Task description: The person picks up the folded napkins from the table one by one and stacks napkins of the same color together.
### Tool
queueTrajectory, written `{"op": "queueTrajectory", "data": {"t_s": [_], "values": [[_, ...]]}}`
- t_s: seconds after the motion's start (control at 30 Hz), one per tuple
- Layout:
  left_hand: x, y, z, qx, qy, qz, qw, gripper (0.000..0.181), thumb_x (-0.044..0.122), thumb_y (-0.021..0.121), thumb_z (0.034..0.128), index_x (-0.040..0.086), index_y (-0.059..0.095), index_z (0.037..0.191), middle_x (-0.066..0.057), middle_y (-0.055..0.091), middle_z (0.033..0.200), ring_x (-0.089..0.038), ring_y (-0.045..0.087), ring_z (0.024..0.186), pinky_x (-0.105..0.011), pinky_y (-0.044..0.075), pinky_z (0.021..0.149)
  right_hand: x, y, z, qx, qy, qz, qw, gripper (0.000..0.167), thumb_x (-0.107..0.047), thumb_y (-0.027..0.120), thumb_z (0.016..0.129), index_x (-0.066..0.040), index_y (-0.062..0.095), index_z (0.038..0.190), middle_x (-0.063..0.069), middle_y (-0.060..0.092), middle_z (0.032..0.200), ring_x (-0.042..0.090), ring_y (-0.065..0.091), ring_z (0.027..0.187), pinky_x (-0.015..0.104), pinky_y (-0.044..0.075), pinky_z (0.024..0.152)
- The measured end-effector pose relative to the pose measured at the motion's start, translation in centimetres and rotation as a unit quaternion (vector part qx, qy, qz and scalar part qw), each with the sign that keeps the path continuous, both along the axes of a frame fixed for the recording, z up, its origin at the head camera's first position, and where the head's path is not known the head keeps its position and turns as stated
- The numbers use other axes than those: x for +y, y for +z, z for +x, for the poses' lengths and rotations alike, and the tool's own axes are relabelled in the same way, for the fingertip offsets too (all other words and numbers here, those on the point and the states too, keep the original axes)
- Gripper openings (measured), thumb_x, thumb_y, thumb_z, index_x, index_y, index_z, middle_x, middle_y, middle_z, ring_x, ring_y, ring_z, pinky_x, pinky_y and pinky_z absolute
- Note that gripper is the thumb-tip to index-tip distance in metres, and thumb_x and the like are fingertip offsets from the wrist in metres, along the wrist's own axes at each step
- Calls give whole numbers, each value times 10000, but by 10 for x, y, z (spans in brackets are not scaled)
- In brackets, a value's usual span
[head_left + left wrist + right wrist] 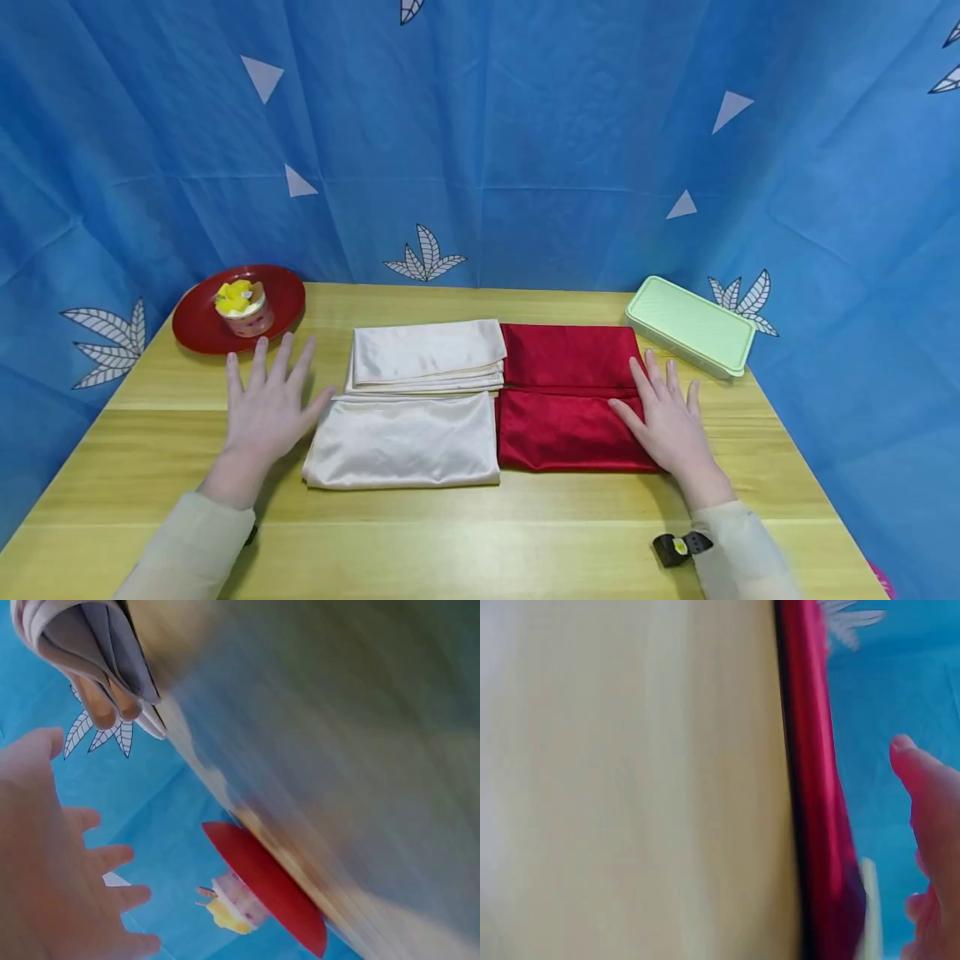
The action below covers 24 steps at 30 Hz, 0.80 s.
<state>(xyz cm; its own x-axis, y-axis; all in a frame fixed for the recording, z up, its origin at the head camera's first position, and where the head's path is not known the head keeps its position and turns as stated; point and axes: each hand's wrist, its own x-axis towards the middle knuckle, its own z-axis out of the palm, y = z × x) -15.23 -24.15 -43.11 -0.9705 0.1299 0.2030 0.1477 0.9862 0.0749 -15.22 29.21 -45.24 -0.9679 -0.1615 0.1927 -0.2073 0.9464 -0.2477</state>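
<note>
Four pieces of folded satin cloth lie in a two-by-two block mid-table: a back white cloth [431,354], a front white cloth [408,442], a back red cloth [570,357] and a front red cloth [566,429]. Fingers straight and spread, my left hand [266,412] is just left of the white pair and holds nothing; its wrist view shows it apart from the tabletop. My right hand [671,421], also with extended fingers and nothing held, is at the right edge of the red pair, overlapping it in the head view. Whether it touches the cloth, I cannot tell.
At the back left, a red plate [288,312] bears a small cup cake [243,308] with yellow topping. A pale green lidded box [693,325] stands at the back right. Behind the wooden table [450,542] hangs a blue curtain [525,150].
</note>
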Motion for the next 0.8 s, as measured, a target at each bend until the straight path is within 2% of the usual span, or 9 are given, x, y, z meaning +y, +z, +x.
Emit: {"op": "queueTrajectory", "data": {"t_s": [0.1,0.17,0.37,0.47,0.57,0.67,0.73,0.8], "values": [[0,0,2,-5,-15,233,9997,789,585,432,929,184,140,1543,-224,198,1532,-468,38,1394,-628,-141,1054,-12,-8,3,-270,69,-883,9957,754,-458,538,946,-13,267,1490,241,145,1548,514,76,1379,679,7,1055],[0,-1,4,-22,-12,444,9990,774,580,421,938,177,151,1541,-231,215,1523,-484,88,1379,-651,-96,1056,-21,-11,4,-307,132,-1216,9920,736,-419,562,943,8,289,1476,252,159,1541,514,85,1378,674,22,1060],[5,-12,17,-200,45,1167,9930,773,574,404,955,136,150,1539,-258,263,1497,-518,218,1324,-698,96,1031,-55,-10,5,124,438,-1340,9899,687,-353,625,914,6,370,1442,222,243,1526,466,125,1394,642,18,1082],[10,-15,22,-274,140,1637,9860,752,547,413,965,79,213,1519,-278,306,1465,-514,276,1295,-700,203,988,-73,-11,9,39,590,-1680,9840,662,-343,623,921,-19,380,1445,175,256,1535,408,156,1407,584,78,1113],[15,-17,27,-258,232,2141,9762,705,496,433,978,15,300,1475,-301,378,1388,-511,351,1232,-680,284,938,-90,-15,14,-75,696,-2152,9741,606,-339,619,930,-47,428,1425,129,337,1507,344,289,1372,514,234,1101],[18,-19,32,-241,290,2549,9662,667,461,454,981,-13,353,1439,-301,429,1311,-502,394,1175,-650,311,922,-105,-19,19,-225,769,-2640,9612,533,-314,633,926,-74,494,1382,84,479,1396,246,485,1201,417,430,965],[19,-19,36,-319,302,2799,9590,655,449,465,981,-17,362,1430,-294,434,1292,-496,397,1162,-636,312,927,-114,-20,21,-320,862,-2880,9532,484,-276,650,918,-81,534,1345,55,542,1315,184,551,1061,345,488,854],[21,-21,38,-384,289,2980,9534,645,444,472,981,-13,369,1424,-287,432,1299,-485,390,1175,-630,305,939,-122,-20,23,-466,938,-3012,9478,456,-256,657,912,-93,552,1325,21,568,1264,135,560,968,292,495,778]]}}
